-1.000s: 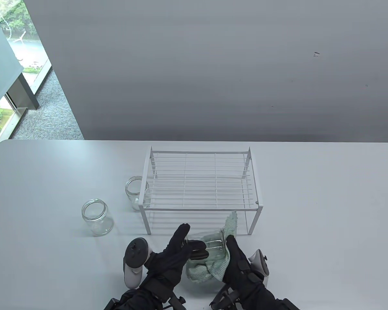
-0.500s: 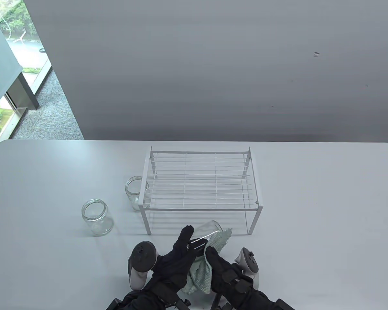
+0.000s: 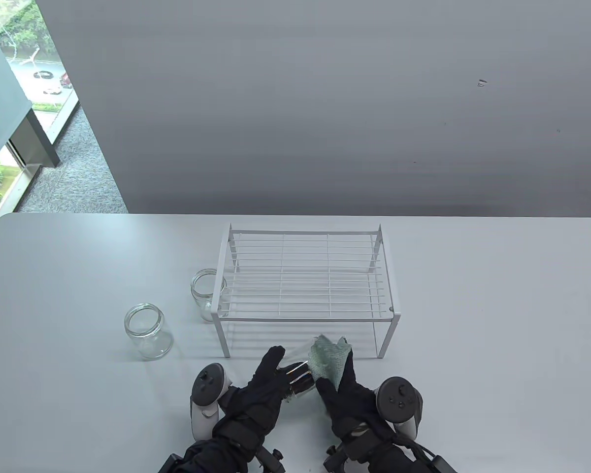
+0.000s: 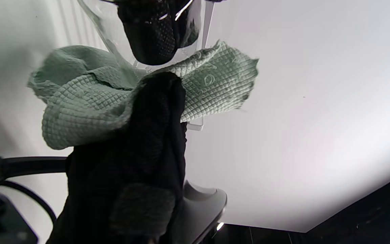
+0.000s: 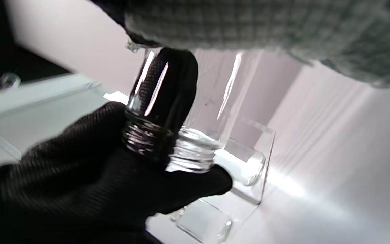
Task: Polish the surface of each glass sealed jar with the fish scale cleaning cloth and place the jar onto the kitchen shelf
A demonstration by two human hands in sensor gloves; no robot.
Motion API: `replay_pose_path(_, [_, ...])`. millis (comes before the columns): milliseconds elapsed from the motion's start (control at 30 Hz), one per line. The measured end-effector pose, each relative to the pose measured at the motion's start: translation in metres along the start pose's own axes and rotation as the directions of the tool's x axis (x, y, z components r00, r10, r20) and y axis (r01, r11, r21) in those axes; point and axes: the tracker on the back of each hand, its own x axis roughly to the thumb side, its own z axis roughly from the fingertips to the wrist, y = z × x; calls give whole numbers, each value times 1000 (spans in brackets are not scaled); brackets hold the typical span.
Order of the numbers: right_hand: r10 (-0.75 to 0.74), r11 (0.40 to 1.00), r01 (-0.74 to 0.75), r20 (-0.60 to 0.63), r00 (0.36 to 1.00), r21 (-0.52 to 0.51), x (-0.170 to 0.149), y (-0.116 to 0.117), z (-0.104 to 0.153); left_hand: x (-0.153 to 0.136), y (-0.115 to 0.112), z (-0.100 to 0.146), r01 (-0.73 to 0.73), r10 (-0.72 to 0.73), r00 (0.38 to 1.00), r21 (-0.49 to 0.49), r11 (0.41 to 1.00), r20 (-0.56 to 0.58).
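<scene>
A clear glass jar (image 3: 298,377) is held just above the table in front of the shelf, tilted with its threaded mouth toward me. My left hand (image 3: 279,370) grips it at the mouth, and the right wrist view shows one finger inside the neck of the jar (image 5: 188,112). My right hand (image 3: 339,377) holds the green fish scale cloth (image 3: 331,358) wrapped over the jar's far end. The left wrist view shows the cloth (image 4: 90,101) draped over my right hand under the jar (image 4: 113,30). The white wire shelf (image 3: 305,276) has nothing on top.
Two more open glass jars stand on the table: one (image 3: 147,337) to the left and one (image 3: 208,294) against the shelf's left leg. A grey wall rises behind the table. The table's front edge lies close under my wrists.
My right hand has turned and slid the cloth from the jar's near side up over its far end. The jar has shifted a little in my left hand's grip.
</scene>
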Motion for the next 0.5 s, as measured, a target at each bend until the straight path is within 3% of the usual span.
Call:
replay_pose_path(167, [384,906,-414,242,891,86,22,7,-5,-2,2,0,-14,15,1000,14,1000,-23])
replay_pose_path(367, [508,795,-593,391,767,130,36,19,-3,-1,-4,-1,80,-80,996,-2,997,-26])
replay_pose_path(433, [570,733,-675,466,677,85,42,23,-3,1,-7,-1,142,-142,990,-27,990,0])
replay_pose_path(500, [595,721,-692,476,647,40,45,23,-2,5,-10,-2,220,-219,975,-59,974,35])
